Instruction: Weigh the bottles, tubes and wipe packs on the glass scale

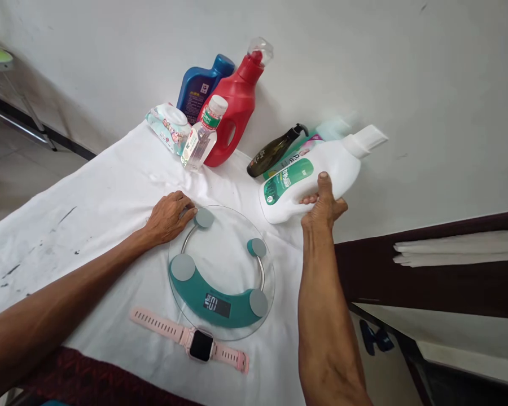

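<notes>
Gripping smooth white plastic bottle (337, 166), right hand (322, 206), fingers seemingly through handle.

Glass scale (214, 309) on cloth-covered table (105, 186), watch (201, 345) before scale, wipes pack (169, 127) and bottle cluster (237, 101) behind scale, beside wall (364, 62).

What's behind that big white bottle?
A green container, partly visible, beside a dark pump bottle. The white bottle covers the rest, so the container's full shape is hidden.
</notes>
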Motion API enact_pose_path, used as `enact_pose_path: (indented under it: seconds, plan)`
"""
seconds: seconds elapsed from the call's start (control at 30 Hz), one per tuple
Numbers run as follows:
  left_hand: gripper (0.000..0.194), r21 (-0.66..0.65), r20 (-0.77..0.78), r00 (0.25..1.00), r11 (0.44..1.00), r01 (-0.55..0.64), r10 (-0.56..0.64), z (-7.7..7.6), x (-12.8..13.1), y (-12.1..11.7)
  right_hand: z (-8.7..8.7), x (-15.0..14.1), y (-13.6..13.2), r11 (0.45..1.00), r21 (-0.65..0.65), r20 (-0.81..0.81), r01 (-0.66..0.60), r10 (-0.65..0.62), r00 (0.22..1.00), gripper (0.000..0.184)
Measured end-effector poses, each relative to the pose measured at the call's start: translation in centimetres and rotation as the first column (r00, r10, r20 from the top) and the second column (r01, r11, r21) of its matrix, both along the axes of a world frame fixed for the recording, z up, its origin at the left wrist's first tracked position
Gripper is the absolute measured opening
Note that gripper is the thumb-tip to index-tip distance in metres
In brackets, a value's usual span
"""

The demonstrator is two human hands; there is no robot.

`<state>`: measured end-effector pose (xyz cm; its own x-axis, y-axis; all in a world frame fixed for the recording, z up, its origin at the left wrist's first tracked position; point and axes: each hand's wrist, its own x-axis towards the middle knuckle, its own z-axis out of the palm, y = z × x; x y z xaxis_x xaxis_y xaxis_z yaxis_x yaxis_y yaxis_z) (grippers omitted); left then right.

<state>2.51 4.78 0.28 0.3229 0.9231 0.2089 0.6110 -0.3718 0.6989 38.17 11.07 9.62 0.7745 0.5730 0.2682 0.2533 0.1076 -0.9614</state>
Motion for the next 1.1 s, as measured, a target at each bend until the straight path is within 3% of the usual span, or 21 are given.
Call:
enact_pose_path:
  seconds: [0.13,0.3,0.43,0.6,0.7,0.87,1.0,1.1]
  plan:
    - [0.027,-0.007,-0.001,1.0,1.0,-0.009,0.009,0.2,0.1,-0.2,0.5,-2.1,-1.0,0.988,0.078,-0.03,0.136,-0.134,0.991,0.044]
    - [0.028,-0.03,-0.016,1.0,0.999,-0.016,0.016,0.4,0.3,-0.3,2.0,-3.5,-5.0,0.974,0.165,0.039,0.156,-0.164,0.986,0.049]
    - [0.028,-0.01,-0.009,1.0,1.0,-0.016,0.016,0.3,0.2,-0.3,4.7,-5.1,-9.6,0.968,0.253,0.13,0.007,-0.041,0.991,0.053]
    - [0.029,-0.007,-0.016,1.0,1.0,-0.004,0.004,0.1,0.1,-0.2,7.4,-7.4,-14.7,0.95,0.146,0.058,-0.278,0.272,0.961,0.059]
    - [0.03,-0.012,-0.029,1.0,1.0,-0.01,0.01,0.2,0.0,-0.3,7.3,-9.5,-16.9,0.932,0.107,-0.028,-0.347,0.351,0.936,0.066]
    - [0.03,0.0,-0.069,0.998,1.0,-0.005,0.005,0.4,0.0,-0.4,5.4,-12.6,-19.1,0.946,0.067,-0.135,-0.316,0.322,0.937,0.062]
    - [0.03,0.02,-0.088,0.996,1.0,-0.001,0.003,0.3,0.1,-0.5,4.0,-13.0,-20.0,0.943,0.128,-0.134,-0.308,0.324,0.937,0.058]
    - [0.03,0.028,-0.095,0.995,1.0,0.004,-0.001,0.3,0.0,-0.5,3.7,-12.7,-20.3,0.91,0.157,-0.084,-0.385,0.4,0.913,0.06]
